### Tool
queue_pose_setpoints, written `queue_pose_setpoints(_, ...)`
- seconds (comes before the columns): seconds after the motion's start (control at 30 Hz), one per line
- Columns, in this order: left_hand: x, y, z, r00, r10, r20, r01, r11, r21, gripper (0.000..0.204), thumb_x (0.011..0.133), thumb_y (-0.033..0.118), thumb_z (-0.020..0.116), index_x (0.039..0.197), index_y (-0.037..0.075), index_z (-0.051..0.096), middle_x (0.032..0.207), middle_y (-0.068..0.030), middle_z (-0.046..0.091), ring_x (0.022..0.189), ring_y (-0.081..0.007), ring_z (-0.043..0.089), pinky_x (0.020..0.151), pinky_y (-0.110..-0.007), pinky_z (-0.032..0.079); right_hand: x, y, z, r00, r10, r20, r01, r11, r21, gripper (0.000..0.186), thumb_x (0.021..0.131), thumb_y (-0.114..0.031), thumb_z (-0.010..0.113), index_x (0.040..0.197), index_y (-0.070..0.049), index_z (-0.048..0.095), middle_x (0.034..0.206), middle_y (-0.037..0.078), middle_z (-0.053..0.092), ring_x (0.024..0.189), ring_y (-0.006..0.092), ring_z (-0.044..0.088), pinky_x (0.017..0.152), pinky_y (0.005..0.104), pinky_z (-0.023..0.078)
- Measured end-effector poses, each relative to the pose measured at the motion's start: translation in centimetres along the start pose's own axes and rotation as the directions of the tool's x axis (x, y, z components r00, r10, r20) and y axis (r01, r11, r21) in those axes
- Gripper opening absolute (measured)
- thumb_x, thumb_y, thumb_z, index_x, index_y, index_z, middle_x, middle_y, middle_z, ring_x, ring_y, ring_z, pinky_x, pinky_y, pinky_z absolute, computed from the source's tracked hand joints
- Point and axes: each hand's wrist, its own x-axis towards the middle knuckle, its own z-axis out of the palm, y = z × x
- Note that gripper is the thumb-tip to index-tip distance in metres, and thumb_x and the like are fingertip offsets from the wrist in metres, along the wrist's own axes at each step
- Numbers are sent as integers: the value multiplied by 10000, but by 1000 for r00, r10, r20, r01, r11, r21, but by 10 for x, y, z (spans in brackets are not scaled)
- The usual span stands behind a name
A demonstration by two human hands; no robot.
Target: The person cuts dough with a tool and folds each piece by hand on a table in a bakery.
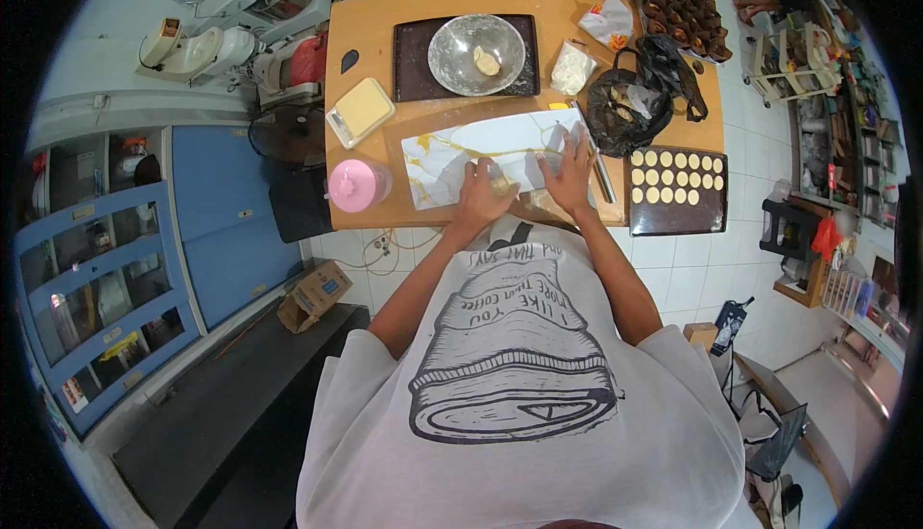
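Observation:
My left hand [486,193] is curled over a pale lump of dough [503,185] on a white marble-patterned board [433,178]. To its right, my right hand [565,178] rests on the board with fingers stretched and apart. A metal rolling pin [603,178] lies beside the board's right end, by a small yellow item [560,105]. Behind the board, a steel bowl [452,53] holding dough stands on a dark tray [413,82]. A pink lidded container [356,185] sits left of the board, and a dark tray [673,221] of several dough rounds lies to the right.
On the wooden table [375,20] are a pale block in a box [361,111], white bags [572,68], a black bag [639,97] and brown cups [678,15]. Mixers [192,53] stand back left. Another person's bare foot [745,12] shows at the upper right.

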Motion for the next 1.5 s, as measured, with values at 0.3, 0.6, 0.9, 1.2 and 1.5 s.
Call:
queue_pose_setpoints(0.3,2,-13,-5,999,-38,-24,24,910,-414,472,879,103,701,1312,6,541,1165,-182,644,1139,-297,633,961,-397,526,-7,-12,-17,999,32,21,-36,974,223,708,930,-343,684,1485,-10,397,1598,277,199,1475,469,234,1197,616,176)
queue_pose_setpoints(0.6,9,-1,-10,975,-88,206,210,34,-977,439,917,-26,552,1351,-66,504,1251,-141,614,1157,-223,613,1007,-348,509,-10,-55,-30,787,20,617,-613,140,778,499,1042,-323,581,1416,-12,467,1338,126,560,1213,224,595,1008,373,524)
queue_pose_setpoints(0.9,10,26,-24,994,99,51,-4,493,-870,482,920,-43,504,1397,27,497,1281,-141,616,1221,-212,573,1058,-332,441,-4,-86,-60,728,-19,685,-685,3,728,498,1021,-311,626,1391,-3,498,1271,85,583,1165,188,603,997,339,547)
queue_pose_setpoints(1.2,7,36,-25,973,231,4,-147,631,-762,491,924,-14,519,1411,37,490,1365,-122,593,1290,-240,540,1132,-359,368,-3,-69,-53,890,-9,456,-432,303,849,485,949,-220,728,1350,-6,561,1203,83,638,1069,174,641,892,299,541)
queue_pose_setpoints(1.5,17,7,2,955,-242,171,263,424,-867,418,1052,313,523,1371,44,516,1365,-102,528,1151,-230,589,974,-380,504,16,-64,-66,966,-256,-41,251,886,391,512,876,-69,701,1347,20,522,1213,170,613,1144,349,608,1005,393,507)
